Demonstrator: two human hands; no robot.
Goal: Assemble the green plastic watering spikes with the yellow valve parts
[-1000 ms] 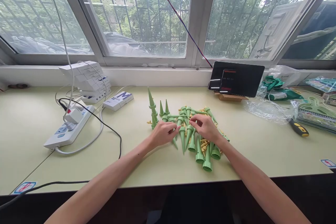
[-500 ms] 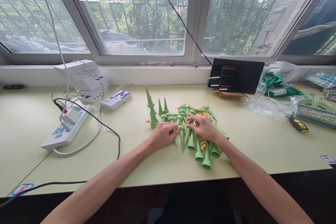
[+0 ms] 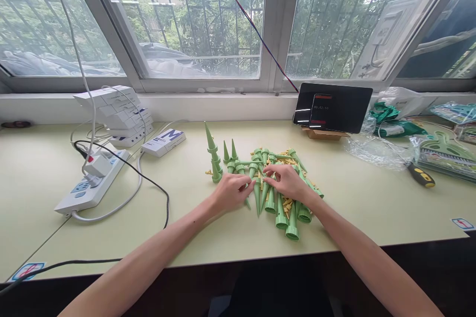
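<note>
Drawn slightly closer together since a second ago, with left hand (image 3: 232,191) and right hand (image 3: 286,181) nearly meeting over the left part of a mid-table heap of green watering spikes (image 3: 270,202). Curled fingers at left, pinched fingertips at right; cannot tell whether gripping anything. Could topple the upright spike stack (image 3: 212,148) with a leftward knuckle bump, or scatter small yellow valve pieces (image 3: 287,204) by dragging a spike. Might roll loose spikes over the near table edge (image 3: 230,256). More room to the right, up to the yellow-black tool handle (image 3: 421,176); less to the left, before the black cord (image 3: 168,202).
</note>
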